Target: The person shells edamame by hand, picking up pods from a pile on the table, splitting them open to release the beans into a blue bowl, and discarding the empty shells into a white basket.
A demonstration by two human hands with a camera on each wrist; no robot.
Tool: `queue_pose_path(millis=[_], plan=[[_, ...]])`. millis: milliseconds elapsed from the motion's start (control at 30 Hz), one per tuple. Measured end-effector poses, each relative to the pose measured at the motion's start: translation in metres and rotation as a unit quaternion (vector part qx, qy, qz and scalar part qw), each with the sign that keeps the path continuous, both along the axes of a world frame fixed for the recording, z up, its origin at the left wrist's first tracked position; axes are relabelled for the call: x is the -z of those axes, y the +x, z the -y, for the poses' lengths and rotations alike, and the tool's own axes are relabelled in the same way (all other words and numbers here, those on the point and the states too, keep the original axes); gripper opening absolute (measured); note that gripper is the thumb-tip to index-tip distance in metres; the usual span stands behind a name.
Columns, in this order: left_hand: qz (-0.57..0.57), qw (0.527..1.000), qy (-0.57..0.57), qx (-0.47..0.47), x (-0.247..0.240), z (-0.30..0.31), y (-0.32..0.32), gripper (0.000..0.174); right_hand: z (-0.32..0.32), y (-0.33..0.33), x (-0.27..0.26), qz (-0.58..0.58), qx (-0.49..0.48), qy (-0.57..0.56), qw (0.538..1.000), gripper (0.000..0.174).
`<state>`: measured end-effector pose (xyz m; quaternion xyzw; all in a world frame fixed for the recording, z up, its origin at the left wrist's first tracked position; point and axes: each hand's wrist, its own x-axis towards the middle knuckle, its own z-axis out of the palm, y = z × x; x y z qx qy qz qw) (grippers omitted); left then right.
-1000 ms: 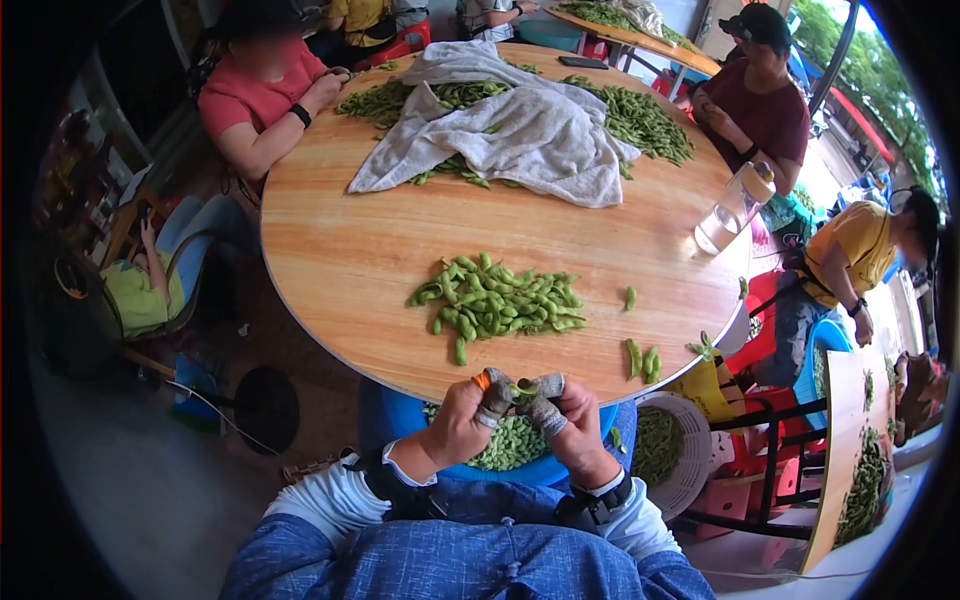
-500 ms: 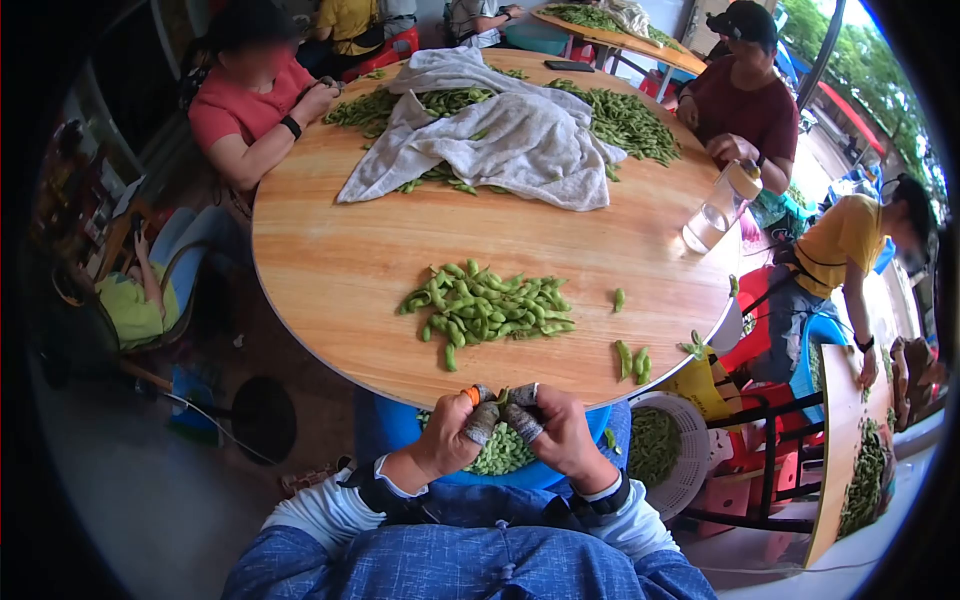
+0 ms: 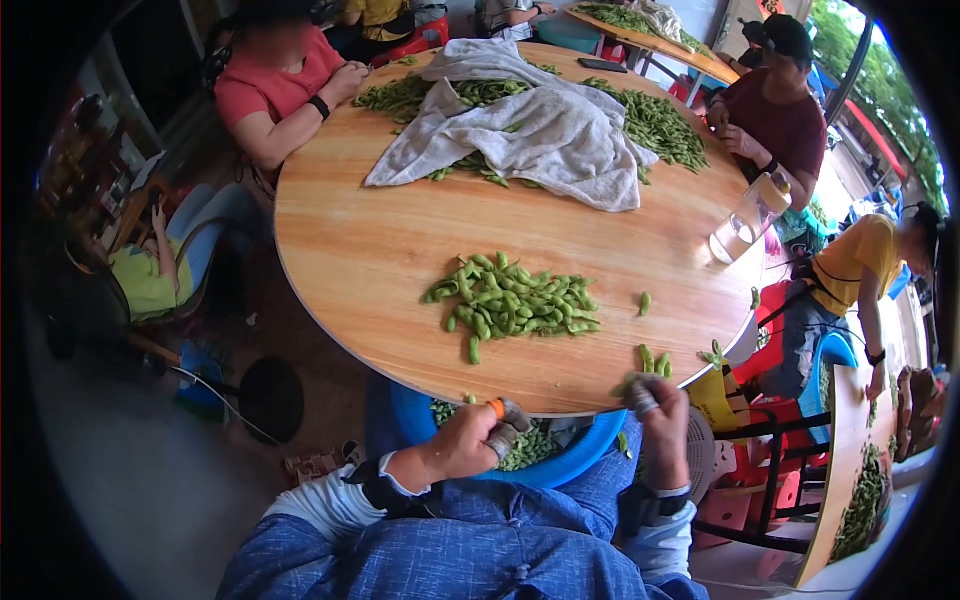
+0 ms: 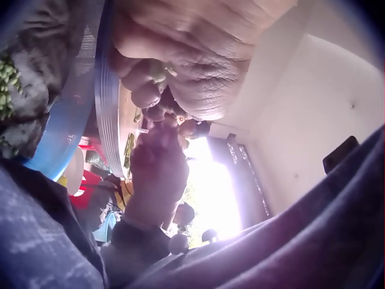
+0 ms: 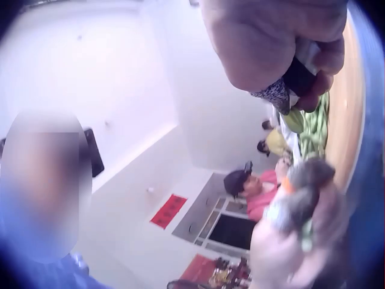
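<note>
My left hand [image 3: 468, 440] is over a blue basin [image 3: 603, 437] of shelled green beans [image 3: 530, 447]. Grey finger covers and an orange band are on its fingers. In the left wrist view its fingers curl round a pale green piece of pod [image 4: 160, 73]. Close to the table's front right edge, my right hand [image 3: 664, 425], also in finger covers, pinches a green soybean pod [image 5: 293, 122] between thumb and fingers. Just beyond it lie two loose pods [image 3: 655, 360]. A heap of pods [image 3: 515, 298] sits on the round wooden table [image 3: 350, 260].
A grey cloth [image 3: 545, 140] covers part of a larger pod pile [image 3: 665, 125] at the back. A water bottle [image 3: 750, 217] stands at the right, with a phone [image 3: 602, 65] farther back. People sit around the table. A white basket [image 3: 700, 455] is beside my right leg.
My hands were together over the basin around a pod. The right hand has parted and moved right to the table edge; the left has stayed over the basin.
</note>
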<state>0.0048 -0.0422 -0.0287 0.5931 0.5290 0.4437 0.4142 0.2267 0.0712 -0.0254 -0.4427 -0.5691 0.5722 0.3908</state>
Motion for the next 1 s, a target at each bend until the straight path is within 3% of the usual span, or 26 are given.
queue_pose_path(millis=[67, 133, 233, 267, 333, 400, 500, 600, 733, 867, 933, 1000], plan=[[-0.074, 0.994, 0.057, -0.052, -0.002, 0.001, -0.016, 0.013, -0.016, 0.048, 0.002, 0.218, 0.070, 0.097, 0.969, 0.012], [-0.151, 0.976, 0.053, -0.146, 0.000, -0.002, -0.033, 0.013, -0.024, 0.080, -0.001, 0.397, 0.185, 0.248, 0.864, 0.015], [-0.315, 0.929, -0.086, -0.176, -0.030, -0.022, -0.044, 0.027, -0.031, 0.067, -0.022, 0.346, 0.186, 0.281, 0.876, 0.022], [-0.355, 0.916, -0.067, -0.177, -0.026, -0.028, -0.046, 0.030, -0.034, 0.053, -0.028, 0.326, 0.178, 0.304, 0.877, 0.023], [-0.432, 0.883, -0.028, -0.182, -0.011, -0.041, -0.051, 0.037, -0.039, 0.019, -0.037, 0.411, 0.101, 0.346, 0.837, 0.028], [-0.437, 0.881, -0.055, -0.174, -0.010, -0.047, -0.052, 0.034, -0.046, -0.014, -0.042, 0.366, 0.035, 0.364, 0.856, 0.031], [-0.459, 0.872, -0.061, -0.161, -0.008, -0.047, -0.055, 0.028, -0.076, -0.038, -0.024, 0.384, 0.005, 0.426, 0.819, 0.031], [-0.469, 0.866, -0.057, -0.167, -0.011, -0.044, -0.057, 0.022, -0.094, -0.023, -0.012, 0.442, -0.082, 0.355, 0.820, 0.027], [-0.465, 0.863, -0.005, -0.199, -0.007, -0.034, -0.064, 0.018, -0.078, 0.035, -0.008, 0.486, 0.035, 0.383, 0.785, 0.022], [-0.479, 0.850, 0.009, -0.218, 0.001, -0.029, -0.076, 0.022, -0.055, 0.101, -0.009, 0.534, 0.180, 0.298, 0.771, 0.018], [-0.397, 0.889, 0.027, -0.227, -0.004, -0.029, -0.072, 0.020, -0.040, 0.101, -0.011, 0.481, 0.233, 0.348, 0.770, 0.015], [-0.307, 0.925, 0.025, -0.224, -0.008, -0.030, -0.068, 0.019, -0.028, 0.072, -0.015, 0.438, 0.187, 0.412, 0.777, 0.015]])
